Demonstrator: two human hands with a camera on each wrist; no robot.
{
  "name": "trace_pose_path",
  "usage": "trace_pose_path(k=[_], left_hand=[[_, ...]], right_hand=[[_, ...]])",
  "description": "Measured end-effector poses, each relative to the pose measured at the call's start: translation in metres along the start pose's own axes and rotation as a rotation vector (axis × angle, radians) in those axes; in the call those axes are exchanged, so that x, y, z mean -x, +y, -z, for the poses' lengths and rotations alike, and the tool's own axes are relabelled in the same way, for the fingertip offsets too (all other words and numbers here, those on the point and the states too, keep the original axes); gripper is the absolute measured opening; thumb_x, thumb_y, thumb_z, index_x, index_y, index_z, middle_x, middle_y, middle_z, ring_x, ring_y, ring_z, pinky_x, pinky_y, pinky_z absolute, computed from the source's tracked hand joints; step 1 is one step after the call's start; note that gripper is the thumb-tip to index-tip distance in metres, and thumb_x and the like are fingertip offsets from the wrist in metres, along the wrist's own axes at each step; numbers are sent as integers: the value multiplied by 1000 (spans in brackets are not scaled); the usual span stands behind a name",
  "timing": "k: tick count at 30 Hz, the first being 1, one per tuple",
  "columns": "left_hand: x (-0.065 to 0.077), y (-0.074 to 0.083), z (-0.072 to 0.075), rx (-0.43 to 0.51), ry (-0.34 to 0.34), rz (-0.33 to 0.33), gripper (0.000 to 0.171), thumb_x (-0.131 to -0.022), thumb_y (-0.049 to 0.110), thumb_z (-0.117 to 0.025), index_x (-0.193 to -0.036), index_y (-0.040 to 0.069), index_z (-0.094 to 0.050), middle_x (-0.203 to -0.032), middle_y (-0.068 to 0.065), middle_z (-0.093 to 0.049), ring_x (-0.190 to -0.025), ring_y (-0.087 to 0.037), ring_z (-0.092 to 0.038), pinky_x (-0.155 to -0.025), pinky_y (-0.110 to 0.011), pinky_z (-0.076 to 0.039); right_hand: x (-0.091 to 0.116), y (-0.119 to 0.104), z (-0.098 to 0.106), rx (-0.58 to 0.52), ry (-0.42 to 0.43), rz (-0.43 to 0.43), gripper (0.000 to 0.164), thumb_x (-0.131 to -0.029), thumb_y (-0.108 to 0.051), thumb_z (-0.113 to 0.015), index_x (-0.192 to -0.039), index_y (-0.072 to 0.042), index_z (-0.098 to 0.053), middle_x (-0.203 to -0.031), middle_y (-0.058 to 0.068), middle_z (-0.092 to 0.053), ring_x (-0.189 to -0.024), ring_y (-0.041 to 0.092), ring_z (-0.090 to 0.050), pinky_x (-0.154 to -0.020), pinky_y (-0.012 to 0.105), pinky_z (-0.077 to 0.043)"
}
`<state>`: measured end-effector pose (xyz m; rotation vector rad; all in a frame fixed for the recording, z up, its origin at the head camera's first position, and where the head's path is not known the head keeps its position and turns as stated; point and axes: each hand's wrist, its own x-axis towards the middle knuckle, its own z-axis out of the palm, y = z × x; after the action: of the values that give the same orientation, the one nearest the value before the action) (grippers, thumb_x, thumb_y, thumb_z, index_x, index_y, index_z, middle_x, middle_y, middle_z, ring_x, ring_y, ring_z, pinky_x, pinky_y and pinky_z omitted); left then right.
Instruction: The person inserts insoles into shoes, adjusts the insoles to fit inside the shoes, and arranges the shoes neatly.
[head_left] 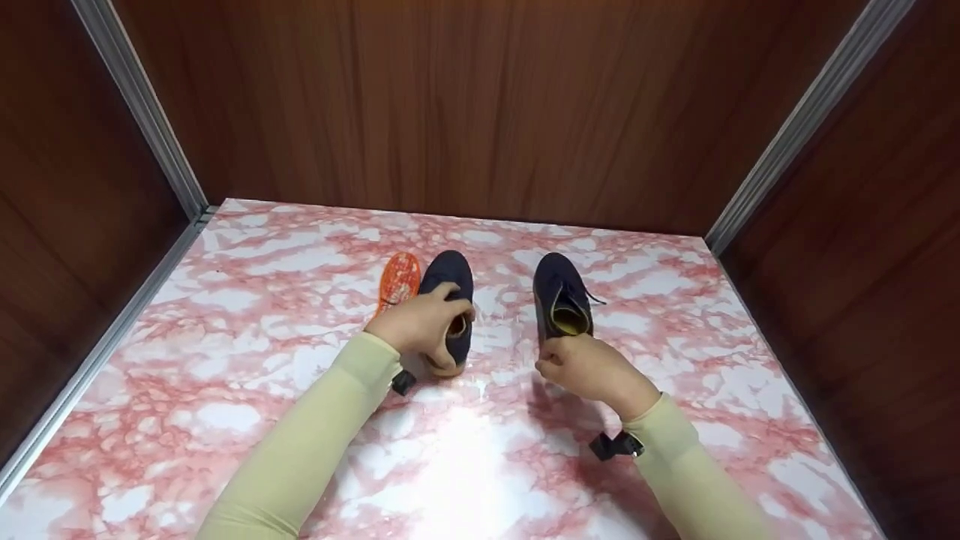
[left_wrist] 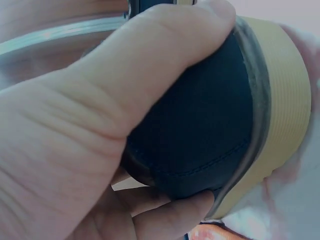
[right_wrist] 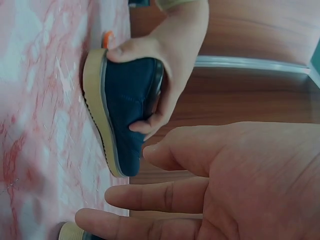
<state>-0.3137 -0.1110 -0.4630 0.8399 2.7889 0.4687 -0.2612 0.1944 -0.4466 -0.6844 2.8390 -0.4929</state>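
Observation:
A navy shoe [head_left: 448, 270] with a tan sole is held by my left hand [head_left: 424, 322], the thumb at its heel and the fingers over its far side. The left wrist view shows the shoe's heel [left_wrist: 200, 120] close up under that thumb. A matching navy lace-up shoe [head_left: 553, 281] with a yellowish inside stands to the right, toe toward the back wall. My right hand [head_left: 589, 371] is at its heel. In the right wrist view its fingers [right_wrist: 145, 197] are extended with nothing between them; whether they touch the shoe I cannot tell.
Just left of the held shoe lies an orange patterned, sole-shaped item [head_left: 400, 277], partly hidden by my left hand. The surface [head_left: 285, 255] is red-and-white marbled. Brown wood-look panels [head_left: 480, 112] with metal corner strips [head_left: 142, 97] enclose the back and sides.

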Motion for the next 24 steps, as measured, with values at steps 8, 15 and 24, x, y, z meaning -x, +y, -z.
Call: trace_pose_path(k=[8,15,24], left_hand=[[-7,-13,7,48,-3,60,83,-76,39,-99,-149,25,-63,-178,-16,-29,-121,-37,-65,-99,-53,-61],[-8,-16,11,42,-16,73,80,-78,33,-98,-149,25,-62,-178,-15,-29,-118,-36,-65,-96,-52,-61],[-10,-16,12,15,-23,68,81,-79,33,-96,-151,26,-60,-179,-16,-28,-113,-35,-66,-94,-52,-61]], right_hand=[[0,-1,-3,19,-3,-2,21,-106,-29,-64,-102,-18,-81,-88,-5,-77,-77,13,-65,-83,43,-57],[0,-1,-1,14,0,-2,21,-106,-27,-63,-103,-17,-81,-87,-6,-76,-77,14,-64,-82,43,-56],[0,-2,2,4,-6,-6,22,-107,-28,-63,-103,-16,-81,-86,-5,-75,-74,13,-63,-80,41,-55]])
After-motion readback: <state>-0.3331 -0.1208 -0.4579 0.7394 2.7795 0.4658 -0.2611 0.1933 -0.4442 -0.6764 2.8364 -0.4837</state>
